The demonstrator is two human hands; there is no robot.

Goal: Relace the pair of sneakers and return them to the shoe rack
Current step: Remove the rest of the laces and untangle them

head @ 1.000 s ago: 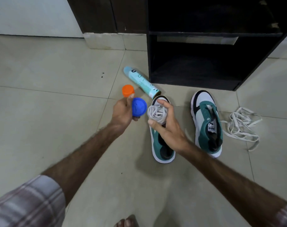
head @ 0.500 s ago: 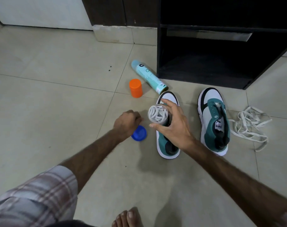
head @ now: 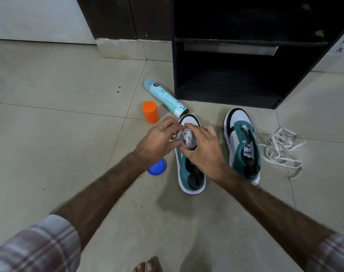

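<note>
Two teal, white and black sneakers lie unlaced on the tiled floor: the left sneaker (head: 190, 173) under my hands, the right sneaker (head: 242, 142) beside it. My right hand (head: 203, 148) holds a small container packed with a coiled white lace (head: 186, 139) above the left sneaker's toe. My left hand (head: 157, 142) reaches into the coil from the left, its fingers touching the lace. A second loose white lace (head: 281, 150) lies in a heap right of the right sneaker. The dark shoe rack (head: 226, 91) stands open behind the shoes.
A blue lid (head: 156, 168) lies on the floor left of the left sneaker. An orange cap (head: 150, 111) stands farther back, next to a lying teal spray can (head: 165, 98). My bare toes (head: 147, 266) show at the bottom edge.
My left hand set the blue lid down on the floor, then rose to the coiled lace held in my right hand. The camera tilted slightly.
</note>
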